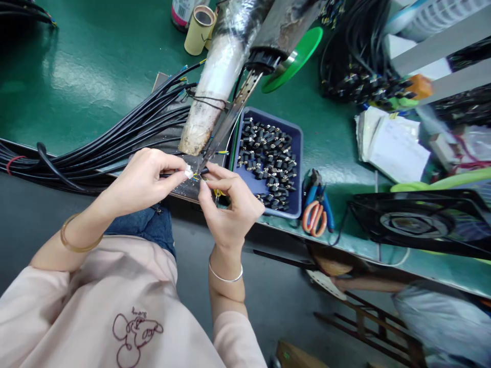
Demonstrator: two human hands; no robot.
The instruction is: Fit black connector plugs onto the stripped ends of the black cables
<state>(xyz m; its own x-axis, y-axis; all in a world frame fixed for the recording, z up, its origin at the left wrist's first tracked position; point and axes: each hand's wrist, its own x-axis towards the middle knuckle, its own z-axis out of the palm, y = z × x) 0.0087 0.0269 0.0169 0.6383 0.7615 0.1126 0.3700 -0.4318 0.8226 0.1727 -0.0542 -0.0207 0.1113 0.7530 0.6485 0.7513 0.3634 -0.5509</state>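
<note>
My left hand (148, 176) is closed, its thumb and forefinger pinching the end of a black cable; white wrapping (188, 171) covers a fingertip. Thin coloured wires (196, 177) stick out between my two hands. My right hand (230, 202) is closed in a pinch around a small dark part, mostly hidden by the fingers. Just above the fingertips is the lower end of a mounted soldering iron (230, 120), angled down beside a wrapped white pipe (209, 97). A bundle of black cables (126, 128) runs in from the left.
A blue-grey tray (300, 153) holds many small black connectors. Pliers with orange and blue handles (316, 212) lie right of it. A green spool (307, 59), cardboard tube (197, 36), papers (397, 148) and a black fan (418, 222) stand around. Another person's arm (368, 284) shows lower right.
</note>
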